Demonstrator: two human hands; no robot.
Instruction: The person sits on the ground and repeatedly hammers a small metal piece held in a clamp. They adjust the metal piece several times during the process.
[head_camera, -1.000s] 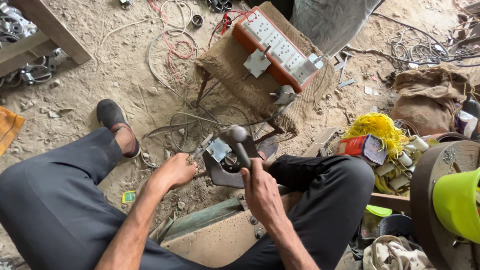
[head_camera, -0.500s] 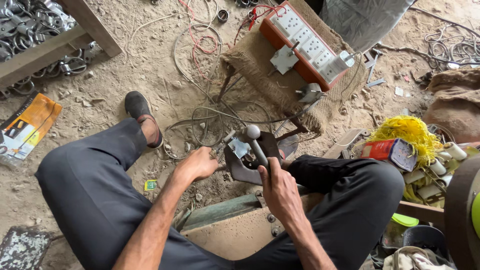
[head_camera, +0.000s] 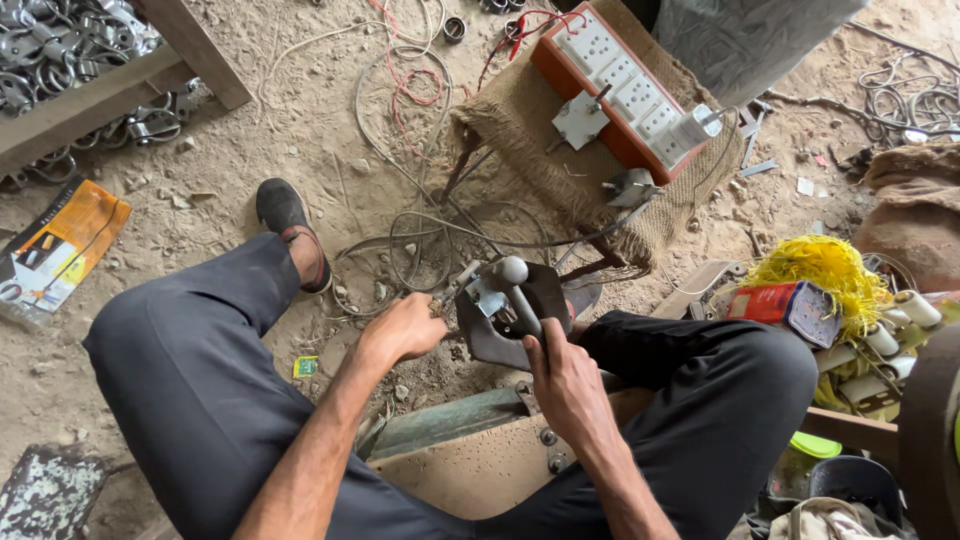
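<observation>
Head view looks down on a person sitting on the dirt floor (head_camera: 200, 230) with knees spread wide. Between the knees stands a small hand press (head_camera: 510, 325), a dark metal block with a lever on it. Behind the press sits a stool covered in rough sacking (head_camera: 540, 150), and an orange socket board (head_camera: 620, 90) lies on top of that. Loose wires curl over the ground near the stool. A heap of yellow string (head_camera: 825, 270) and a red box (head_camera: 770, 300) lie off to the right side.

The lever handle (head_camera: 525, 305) is a grey bar with a round knob (head_camera: 513, 270) at its far end. Its long side runs from the knob back toward the person's body, tilted a little to the right. The right hand (head_camera: 565, 385) is the one on it. Its fingers are clenched around the low end of the handle, so the knob sticks out above and in front of them, away from the body.

The left hand (head_camera: 400, 330) rests just left of the press. Its fingers are curled and pinch toward a small shiny metal plate (head_camera: 485, 300) at the press's left edge. I cannot tell if they truly grip the plate or only touch it. The plate lies to the right of those fingers, just beside the knob, under the lever.
</observation>
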